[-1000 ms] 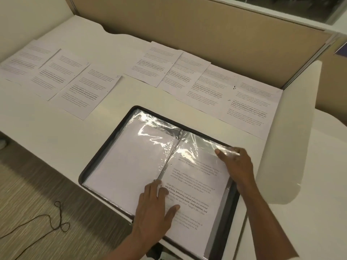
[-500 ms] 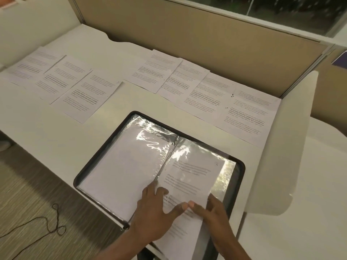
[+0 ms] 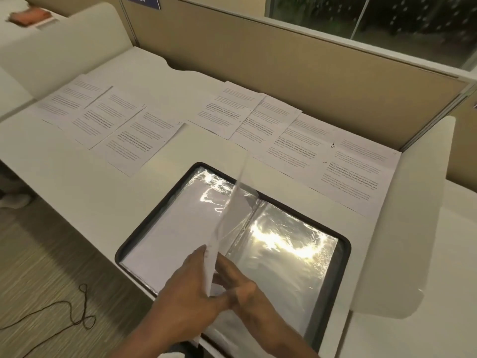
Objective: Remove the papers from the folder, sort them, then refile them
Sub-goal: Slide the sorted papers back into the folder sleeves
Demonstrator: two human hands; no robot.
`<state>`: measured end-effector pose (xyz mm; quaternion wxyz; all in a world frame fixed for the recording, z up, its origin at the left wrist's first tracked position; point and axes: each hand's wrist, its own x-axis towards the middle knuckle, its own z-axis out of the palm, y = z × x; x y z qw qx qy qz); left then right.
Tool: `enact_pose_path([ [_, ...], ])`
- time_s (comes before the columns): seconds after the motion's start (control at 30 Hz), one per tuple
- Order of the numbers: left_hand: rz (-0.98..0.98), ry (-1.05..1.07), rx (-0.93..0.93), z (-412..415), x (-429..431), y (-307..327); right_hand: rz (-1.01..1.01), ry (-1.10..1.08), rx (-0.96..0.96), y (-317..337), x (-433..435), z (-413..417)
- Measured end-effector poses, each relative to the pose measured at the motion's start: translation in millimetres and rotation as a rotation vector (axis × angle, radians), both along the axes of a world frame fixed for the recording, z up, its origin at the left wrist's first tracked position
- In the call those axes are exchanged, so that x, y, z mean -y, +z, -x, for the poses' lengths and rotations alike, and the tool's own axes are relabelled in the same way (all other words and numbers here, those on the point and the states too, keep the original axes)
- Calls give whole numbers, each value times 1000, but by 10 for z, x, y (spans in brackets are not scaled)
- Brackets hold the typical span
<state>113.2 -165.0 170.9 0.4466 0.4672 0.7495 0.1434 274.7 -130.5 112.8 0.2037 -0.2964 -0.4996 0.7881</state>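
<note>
Sheet (image 3: 210, 270) stands edge-on above folder (image 3: 284, 275); blue sign (image 3: 142, 0) reads 384.

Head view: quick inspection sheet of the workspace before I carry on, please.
Surface: white desk.
Job's things: black-rimmed folder lies open, shiny sleeves showing; one sheet stands on edge above it; behind, a left row of three printed pages and a right row of four.
Clutter: blurred orange item on the far-left desk.
Hands: left hand grips the sheet's lower part; right hand is against its other face, grip unclear.
Cables: dark cord looped on the floor.
Surroundings: tan partition, window above.
</note>
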Motion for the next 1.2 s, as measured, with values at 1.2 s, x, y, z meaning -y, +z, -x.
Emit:
enact_pose_path([
  [1.2, 187, -459, -745, 2166, -945, -898, -913, -275, 1139, -1039, -303, 1667],
])
